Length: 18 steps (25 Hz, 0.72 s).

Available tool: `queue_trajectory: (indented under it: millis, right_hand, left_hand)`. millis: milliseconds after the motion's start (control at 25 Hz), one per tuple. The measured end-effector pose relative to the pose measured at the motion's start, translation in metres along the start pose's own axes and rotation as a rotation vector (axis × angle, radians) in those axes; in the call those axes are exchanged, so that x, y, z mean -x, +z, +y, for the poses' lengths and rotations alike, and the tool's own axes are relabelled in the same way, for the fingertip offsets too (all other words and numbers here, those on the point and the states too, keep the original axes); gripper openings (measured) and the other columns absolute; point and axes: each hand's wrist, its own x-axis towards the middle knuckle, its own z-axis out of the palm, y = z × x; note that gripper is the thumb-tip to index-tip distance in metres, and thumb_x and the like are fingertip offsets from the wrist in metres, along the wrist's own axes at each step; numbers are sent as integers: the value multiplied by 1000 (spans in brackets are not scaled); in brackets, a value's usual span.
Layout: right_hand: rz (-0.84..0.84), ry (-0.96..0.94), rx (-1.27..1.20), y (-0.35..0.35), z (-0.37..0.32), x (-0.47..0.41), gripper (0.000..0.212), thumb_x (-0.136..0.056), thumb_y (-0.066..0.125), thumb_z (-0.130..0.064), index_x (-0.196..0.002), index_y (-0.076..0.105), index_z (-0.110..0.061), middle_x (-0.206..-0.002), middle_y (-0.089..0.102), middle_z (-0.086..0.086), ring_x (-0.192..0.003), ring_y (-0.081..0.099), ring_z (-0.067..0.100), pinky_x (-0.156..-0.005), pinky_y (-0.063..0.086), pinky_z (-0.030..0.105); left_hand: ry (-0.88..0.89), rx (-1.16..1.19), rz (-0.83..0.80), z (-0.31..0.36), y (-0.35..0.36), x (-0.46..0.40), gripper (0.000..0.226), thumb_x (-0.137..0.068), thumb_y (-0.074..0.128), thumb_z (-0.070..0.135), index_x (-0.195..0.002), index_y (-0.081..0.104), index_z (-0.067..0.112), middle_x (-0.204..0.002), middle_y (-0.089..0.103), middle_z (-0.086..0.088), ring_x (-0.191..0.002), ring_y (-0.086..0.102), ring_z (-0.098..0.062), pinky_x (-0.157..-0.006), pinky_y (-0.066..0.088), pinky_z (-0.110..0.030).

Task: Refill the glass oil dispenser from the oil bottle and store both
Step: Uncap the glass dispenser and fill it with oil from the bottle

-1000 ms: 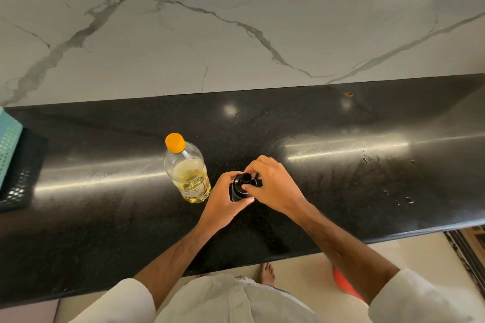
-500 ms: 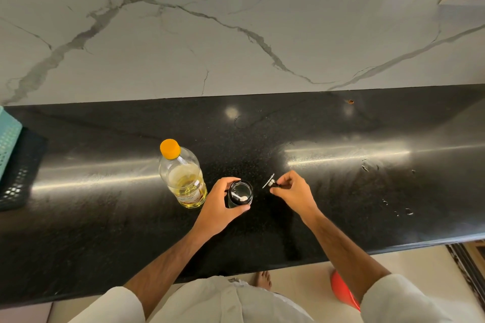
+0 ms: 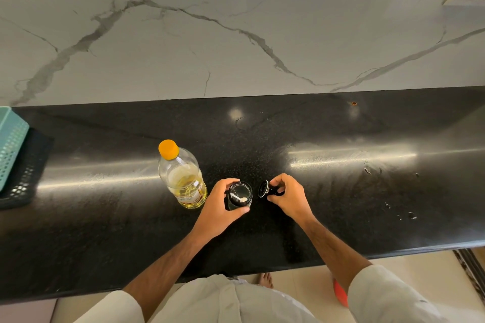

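**Relief:** Where was the glass oil dispenser [image 3: 239, 196] at that point?

**Me:** Standing upright on the black counter [image 3: 341, 191], near the front edge, long axis vertical, its uncapped mouth pointing up toward my camera. My left hand [image 3: 220, 211] was wrapped around its body, thumb on the near side, fingers on the far side. My right hand [image 3: 290, 198] was just beside it to the right, closed on the black dispenser cap [image 3: 265, 189], which I held tilted and clear of the mouth.

**Relief:** And the oil bottle [image 3: 183, 178]?

**Me:** Just left of the dispenser, close to the back of my left hand but apart from it, also upright, orange cap [image 3: 168, 149] on and pointing up. It looked less than half full (the label sat low, by the oil line). So my left hand was the nearer one to it, though busy steadying the glass.

**Relief:** What did the coming move turn on?

**Me:** As I judged it, the bottle lay to the left while my freer hand was to the right, so the cap needed setting down first, before anything reached across the open mouth.

**Relief:** Anything else around?

**Me:** A teal basket [image 3: 10, 147] at the far left edge, and a few droplets [image 3: 388, 204] on the counter, well off to the right.
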Motion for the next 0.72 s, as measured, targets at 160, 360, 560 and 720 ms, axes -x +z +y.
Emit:
queue_trajectory:
  millis: [160, 360, 560, 720]
  right_hand:
    - [-35, -28, 26, -3, 2, 1, 50, -75, 89, -9, -114, 62, -26, -118, 60, -7, -101, 62, 10, -85, 55, 23]
    - [-84, -105, 95, -29, -17, 8, 60, -78, 79, -2, -121, 54, -36, -125, 49, -10, -101, 57, 13, -94, 55, 45]
    - [-81, -317, -55, -44, -91, 6, 51, -84, 67, 7, -115, 58, -32, -116, 55, -9, -92, 57, 10, -81, 48, 24]
    - [-200, -597, -174, -26, -184, 19, 37, -93, 70, -6, -123, 62, -26, -113, 61, -4, -89, 60, 11, -77, 46, 13]
  left_hand:
    - [10, 4, 11, -1, 0, 5, 83, -75, 87, 32, -144, 40, 30, -140, 48, 16, -132, 44, 5, -111, 39, -22]
    - [90, -17, 108, 7, -4, 24, 86, -80, 83, 20, -150, 33, 25, -153, 34, 12, -144, 32, -5, -117, 34, -31]
    - [290, -130, 288, 25, -23, 57, 46, -94, 65, 10, -138, 52, 18, -145, 46, 7, -138, 45, -15, -113, 42, -35]
    - [358, -184, 569, 31, -60, 67, 32, -91, 65, 18, -121, 56, 17, -124, 49, 2, -115, 50, -12, -93, 45, -24]
